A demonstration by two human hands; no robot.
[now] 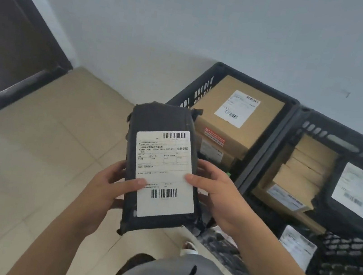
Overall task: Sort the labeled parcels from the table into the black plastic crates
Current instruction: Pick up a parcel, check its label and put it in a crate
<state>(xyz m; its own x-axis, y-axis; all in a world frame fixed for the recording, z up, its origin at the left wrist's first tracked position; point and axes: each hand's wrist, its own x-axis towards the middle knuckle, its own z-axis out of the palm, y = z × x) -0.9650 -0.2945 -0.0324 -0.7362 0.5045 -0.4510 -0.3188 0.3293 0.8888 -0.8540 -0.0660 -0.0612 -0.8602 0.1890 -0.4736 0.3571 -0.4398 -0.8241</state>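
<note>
Both hands are on one parcel: a black-wrapped parcel (158, 169) held up over the tiled floor (31, 149), just left of the crates, label side facing the person. The left hand (106, 187) grips its lower left edge, thumb lying across the white label (165, 173) and fingers curled behind. The right hand (212, 190) holds the right edge the same way, thumb on the label's margin.

I'd judge it light, since it sits easily in a loose two-handed hold. It looks firm and boxy under a soft plastic wrap; the film wrinkles and sticks out in little tabs at the corners. That wrap is probably a bit slick, so the long edges, where the hands already are, seem the surest place to take it, rather than the loose corner tabs.

Two black plastic crates stand against the wall. The left crate (190, 91) holds stacked cardboard boxes (234, 112); the right crate (320, 126) holds tan boxes on edge and another black parcel (357, 189).

Plenty is hidden. No table is in view. Fingers behind the parcel can't be seen. The label print is too small and blurred to read, so I cannot tell which crate it belongs in. The right crate is cut off by the frame edge, and a third mesh crate wall (345, 270) at lower right shows only partly.
</note>
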